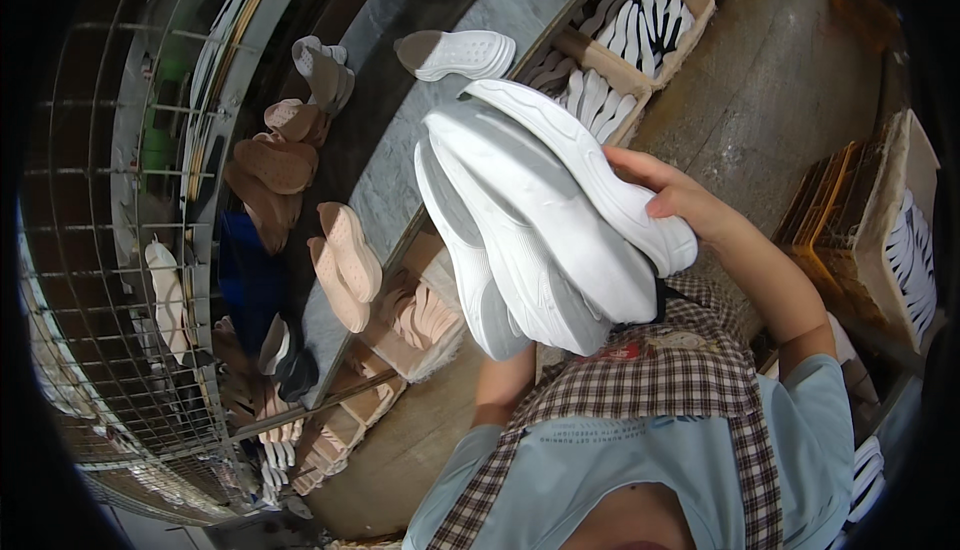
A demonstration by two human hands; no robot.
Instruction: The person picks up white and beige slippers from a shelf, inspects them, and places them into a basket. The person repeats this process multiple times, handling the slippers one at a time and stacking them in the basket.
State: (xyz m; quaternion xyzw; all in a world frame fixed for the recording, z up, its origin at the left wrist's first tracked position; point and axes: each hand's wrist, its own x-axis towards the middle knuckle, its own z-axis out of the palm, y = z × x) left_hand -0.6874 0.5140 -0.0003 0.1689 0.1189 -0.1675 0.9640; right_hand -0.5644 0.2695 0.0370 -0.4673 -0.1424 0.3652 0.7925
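Observation:
Several white shoe soles, nested side by side, are held up in front of my checked apron. My right hand grips the outermost sole at its right edge, with thumb and fingers closed on it. From below, my left forearm reaches up behind the soles. They hide my left hand, so its fingers cannot be seen. Beyond the soles, another white sole lies on the grey marbled bench top.
Along the bench sit beige soles and more soles near the wire mesh guard. Bins of beige soles and white soles stand under the bench. At the right is a yellow crate beside a lined bin of soles.

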